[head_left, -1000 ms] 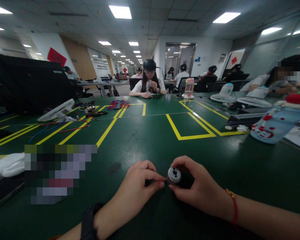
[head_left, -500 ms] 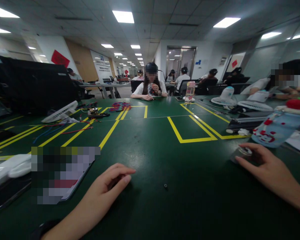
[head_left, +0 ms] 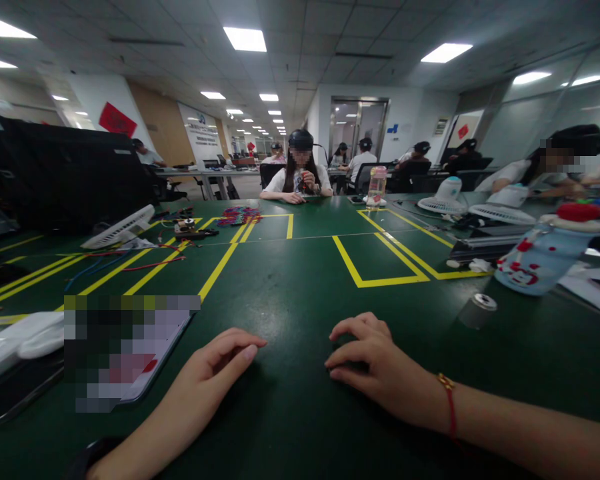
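Note:
On the right side of the green tabletop a silver metal cylinder [head_left: 479,311] stands on its own, with a hole in its top. My right hand [head_left: 373,357] is left of it, low over the table. Its thumb and index fingertip come together where the small black ring-shaped piece lay, and that piece is mostly hidden by the fingertips. My left hand [head_left: 225,367] rests on the table with loosely bent fingers and nothing in it. A phone-like flat slab [head_left: 167,360], partly blurred out, lies to its left.
A blue bottle with a red lid [head_left: 540,257] stands at the right, beside dark metal profiles [head_left: 480,245]. White fans [head_left: 445,197] lie behind. Wires [head_left: 240,215] and a white fan [head_left: 120,227] are at the left. A person [head_left: 300,173] sits across the table.
My right hand has let go of the metal cylinder and moved left to the small black ring-shaped piece. My left hand has stayed in place.

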{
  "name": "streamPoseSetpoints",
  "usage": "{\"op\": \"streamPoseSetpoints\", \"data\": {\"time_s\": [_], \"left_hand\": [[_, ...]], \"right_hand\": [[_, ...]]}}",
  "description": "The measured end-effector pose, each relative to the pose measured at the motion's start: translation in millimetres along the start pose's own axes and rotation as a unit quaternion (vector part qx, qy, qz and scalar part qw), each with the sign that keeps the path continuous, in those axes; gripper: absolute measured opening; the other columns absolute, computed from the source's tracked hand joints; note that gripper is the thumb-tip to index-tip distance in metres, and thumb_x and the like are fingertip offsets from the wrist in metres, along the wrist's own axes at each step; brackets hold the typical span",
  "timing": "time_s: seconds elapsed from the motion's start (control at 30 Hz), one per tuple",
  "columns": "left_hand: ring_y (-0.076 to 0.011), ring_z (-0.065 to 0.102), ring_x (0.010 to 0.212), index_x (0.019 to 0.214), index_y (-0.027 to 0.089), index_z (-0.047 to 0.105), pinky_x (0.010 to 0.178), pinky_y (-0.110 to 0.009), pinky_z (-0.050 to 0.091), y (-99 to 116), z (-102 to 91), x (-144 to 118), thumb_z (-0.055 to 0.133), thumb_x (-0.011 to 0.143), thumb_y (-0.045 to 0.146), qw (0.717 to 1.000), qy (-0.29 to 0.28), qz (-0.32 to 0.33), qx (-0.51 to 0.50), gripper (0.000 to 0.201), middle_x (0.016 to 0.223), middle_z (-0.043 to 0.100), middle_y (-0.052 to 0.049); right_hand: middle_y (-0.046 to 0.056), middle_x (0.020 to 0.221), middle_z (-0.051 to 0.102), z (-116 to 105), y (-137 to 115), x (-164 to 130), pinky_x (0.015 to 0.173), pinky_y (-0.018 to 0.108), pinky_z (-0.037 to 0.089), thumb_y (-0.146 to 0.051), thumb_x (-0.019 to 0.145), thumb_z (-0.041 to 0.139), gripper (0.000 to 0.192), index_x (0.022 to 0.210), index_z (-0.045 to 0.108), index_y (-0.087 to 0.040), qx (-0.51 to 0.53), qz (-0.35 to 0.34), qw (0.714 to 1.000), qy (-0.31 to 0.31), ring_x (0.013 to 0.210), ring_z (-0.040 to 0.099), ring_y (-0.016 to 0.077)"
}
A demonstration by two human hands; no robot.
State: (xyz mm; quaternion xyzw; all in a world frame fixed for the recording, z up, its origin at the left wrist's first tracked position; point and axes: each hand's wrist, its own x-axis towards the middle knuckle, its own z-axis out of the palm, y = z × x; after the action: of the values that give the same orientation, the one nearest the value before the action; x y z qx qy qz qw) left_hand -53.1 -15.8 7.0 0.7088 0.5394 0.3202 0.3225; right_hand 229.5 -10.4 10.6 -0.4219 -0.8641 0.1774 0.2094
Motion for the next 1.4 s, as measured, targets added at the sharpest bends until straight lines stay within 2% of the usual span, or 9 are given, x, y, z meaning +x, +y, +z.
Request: {"op": "streamPoseSetpoints", "data": {"time_s": [0.13, 0.27, 0.4, 0.47, 0.63, 0.87, 1.07, 1.23, 1.4], "left_hand": [[-0.0201, 0.063, 0.089, 0.096, 0.029, 0.070, 0.080, -0.029, 0.048, -2.1, 0.7, 1.2, 0.051, 0.090, 0.037, 1.000, 0.003, -0.001, 0.002, 0.021, 0.093, 0.068, 0.001], [-0.0200, 0.062, 0.087, 0.094, 0.028, 0.070, 0.079, -0.029, 0.048, 0.4, 1.2, 2.3, 0.052, 0.089, 0.036, 1.000, 0.003, -0.003, -0.002, 0.020, 0.092, 0.068, 0.000], [-0.0200, 0.062, 0.087, 0.094, 0.027, 0.069, 0.079, -0.030, 0.048, 4.1, 0.8, 1.8, 0.052, 0.089, 0.036, 1.000, -0.006, -0.010, -0.009, 0.020, 0.091, 0.067, 0.000], [-0.0202, 0.062, 0.086, 0.093, 0.027, 0.069, 0.078, -0.030, 0.048, 5.1, 0.8, 1.7, 0.052, 0.089, 0.037, 1.000, -0.004, -0.015, -0.010, 0.020, 0.090, 0.067, 0.000], [-0.0199, 0.062, 0.086, 0.094, 0.026, 0.069, 0.080, -0.030, 0.047, 4.4, 1.8, 2.2, 0.054, 0.088, 0.038, 1.000, 0.003, -0.022, -0.010, 0.020, 0.092, 0.067, 0.000], [-0.0200, 0.062, 0.084, 0.092, 0.025, 0.069, 0.078, -0.029, 0.047, 4.4, 0.9, 1.0, 0.053, 0.089, 0.040, 1.000, -0.004, -0.020, -0.004, 0.022, 0.089, 0.068, -0.001], [-0.0200, 0.062, 0.086, 0.093, 0.025, 0.069, 0.079, -0.029, 0.047, 2.6, -0.5, -0.1, 0.051, 0.090, 0.039, 1.000, -0.020, -0.008, 0.006, 0.023, 0.092, 0.068, -0.001], [-0.0215, 0.061, 0.089, 0.093, 0.025, 0.069, 0.085, -0.034, 0.047, 1.1, -0.7, 0.3, 0.050, 0.090, 0.039, 1.000, -0.025, -0.006, 0.012, 0.023, 0.093, 0.068, -0.002], [-0.0209, 0.061, 0.088, 0.091, 0.026, 0.069, 0.083, -0.032, 0.047, 0.0, -0.6, 1.1, 0.051, 0.089, 0.038, 1.000, -0.028, 0.000, 0.013, 0.022, 0.093, 0.067, -0.001]], "right_hand": [[0.004, 0.106, 0.058, -36.3, 35.8, -18.7, 0.089, 0.038, 0.039, -0.037, 0.084, 0.053, 0.020, 0.095, 0.065, -0.025, -0.059, 0.034, 0.991, 0.115, 0.103, 0.049, 0.0177], [0.006, 0.107, 0.060, -91.0, 96.4, -68.0, 0.092, 0.036, 0.039, -0.040, 0.081, 0.054, 0.024, 0.093, 0.062, -0.021, -0.204, 0.143, 0.929, 0.275, 0.103, 0.053, 0.0199], [0.007, 0.103, 0.063, -118.9, 128.8, -101.9, 0.074, 0.031, 0.045, -0.049, 0.080, 0.052, 0.034, 0.097, 0.063, -0.021, -0.196, 0.318, 0.898, 0.232, 0.086, 0.060, 0.0185], [0.007, 0.101, 0.064, -122.3, 130.1, -106.4, 0.067, 0.028, 0.045, -0.053, 0.080, 0.051, 0.039, 0.099, 0.063, -0.022, -0.167, 0.363, 0.893, 0.208, 0.080, 0.061, 0.0168], [0.006, 0.099, 0.065, -124.3, 122.5, -103.9, 0.068, 0.028, 0.044, -0.053, 0.079, 0.050, 0.039, 0.099, 0.063, -0.022, -0.172, 0.387, 0.877, 0.228, 0.078, 0.061, 0.0159], [0.008, 0.102, 0.066, -127.4, 128.7, -108.5, 0.071, 0.028, 0.044, -0.046, 0.078, 0.055, 0.035, 0.099, 0.067, -0.021, -0.117, 0.374, 0.893, 0.220, 0.084, 0.063, 0.0168], [0.008, 0.104, 0.066, -125.1, 129.2, -109.6, 0.074, 0.031, 0.044, -0.047, 0.079, 0.053, 0.039, 0.103, 0.067, -0.019, -0.094, 0.413, 0.862, 0.279, 0.091, 0.061, 0.0186], [0.007, 0.102, 0.067, -123.1, 129.2, -109.0, 0.073, 0.029, 0.044, -0.046, 0.076, 0.057, 0.037, 0.098, 0.069, -0.019, -0.102, 0.385, 0.883, 0.247, 0.089, 0.062, 0.0184], [0.009, 0.103, 0.066, -124.0, 125.2, -108.4, 0.072, 0.029, 0.044, -0.050, 0.078, 0.054, 0.043, 0.103, 0.068, -0.018, -0.099, 0.395, 0.868, 0.285, 0.089, 0.062, 0.0177]]}}
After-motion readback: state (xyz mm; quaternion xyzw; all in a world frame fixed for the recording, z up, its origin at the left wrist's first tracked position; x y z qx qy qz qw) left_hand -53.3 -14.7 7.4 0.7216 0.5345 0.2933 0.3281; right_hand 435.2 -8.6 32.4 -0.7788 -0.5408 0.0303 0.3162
